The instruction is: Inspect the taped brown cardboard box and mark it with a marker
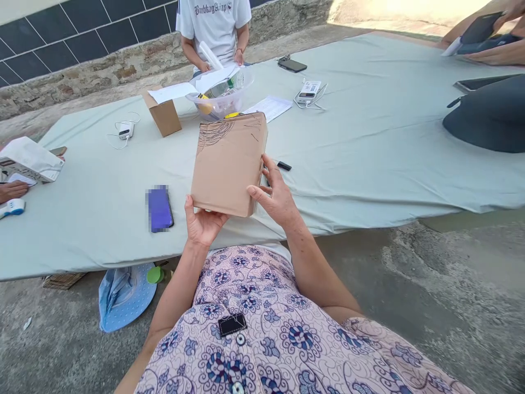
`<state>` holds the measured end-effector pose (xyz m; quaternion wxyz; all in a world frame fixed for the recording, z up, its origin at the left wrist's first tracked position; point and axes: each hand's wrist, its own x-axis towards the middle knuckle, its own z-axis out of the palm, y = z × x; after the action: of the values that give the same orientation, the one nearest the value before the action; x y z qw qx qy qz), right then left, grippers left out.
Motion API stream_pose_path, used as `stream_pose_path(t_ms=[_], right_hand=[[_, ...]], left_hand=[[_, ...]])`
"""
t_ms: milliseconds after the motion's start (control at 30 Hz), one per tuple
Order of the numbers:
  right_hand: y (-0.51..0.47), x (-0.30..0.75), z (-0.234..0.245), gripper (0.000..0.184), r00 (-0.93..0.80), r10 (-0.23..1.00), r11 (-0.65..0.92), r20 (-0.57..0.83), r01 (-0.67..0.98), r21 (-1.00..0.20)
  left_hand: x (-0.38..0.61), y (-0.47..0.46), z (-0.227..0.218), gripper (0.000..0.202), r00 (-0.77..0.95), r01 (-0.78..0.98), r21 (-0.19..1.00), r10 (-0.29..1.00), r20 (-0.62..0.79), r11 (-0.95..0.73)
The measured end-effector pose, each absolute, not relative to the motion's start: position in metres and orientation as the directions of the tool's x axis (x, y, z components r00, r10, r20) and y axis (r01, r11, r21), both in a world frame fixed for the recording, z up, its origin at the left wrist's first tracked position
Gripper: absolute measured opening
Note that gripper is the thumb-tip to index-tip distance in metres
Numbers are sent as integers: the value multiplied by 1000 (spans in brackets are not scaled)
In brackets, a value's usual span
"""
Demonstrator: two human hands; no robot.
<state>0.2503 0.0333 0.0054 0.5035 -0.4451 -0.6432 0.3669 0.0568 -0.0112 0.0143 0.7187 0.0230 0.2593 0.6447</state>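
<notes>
I hold a flat package wrapped in brown paper [227, 161] above the near edge of a pale green mat [369, 142]. Dark pen scribbles mark its far end. My left hand [202, 223] grips the near bottom corner from underneath. My right hand [275, 196] clasps the right edge, thumb on the near end. A black marker [283, 165] lies on the mat just beyond my right hand.
A blue phone [159, 208] lies left of the package. Farther off are a brown paper bag [164, 114], a clear plastic bowl [221, 93], papers, power banks with cables, and a black phone [292, 65]. A person in a white shirt [213, 24] sits opposite; other people's hands show at both sides.
</notes>
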Motion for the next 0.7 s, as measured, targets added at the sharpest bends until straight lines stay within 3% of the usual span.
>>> stream_pose_path(t_ms=[133,267,433,700], right_hand=[[28,245,8,110,-144,962,254,232,160,-954],[26,243,8,109,-187,954,269,235,181,-946],[23,242,9,93,-225,908,409,353,292,-865],[23,233,1,75,-120,816,550,566,465,-694]], left_hand=[[59,-12,17,63,-13,-930,339,913,-408,138],[60,-13,18,68,-7,-937,315,897,-441,148],[58,-13,19,68,48,-944,261,869,-493,200],[62,-12,14,69,130,-926,240,845,-519,290]])
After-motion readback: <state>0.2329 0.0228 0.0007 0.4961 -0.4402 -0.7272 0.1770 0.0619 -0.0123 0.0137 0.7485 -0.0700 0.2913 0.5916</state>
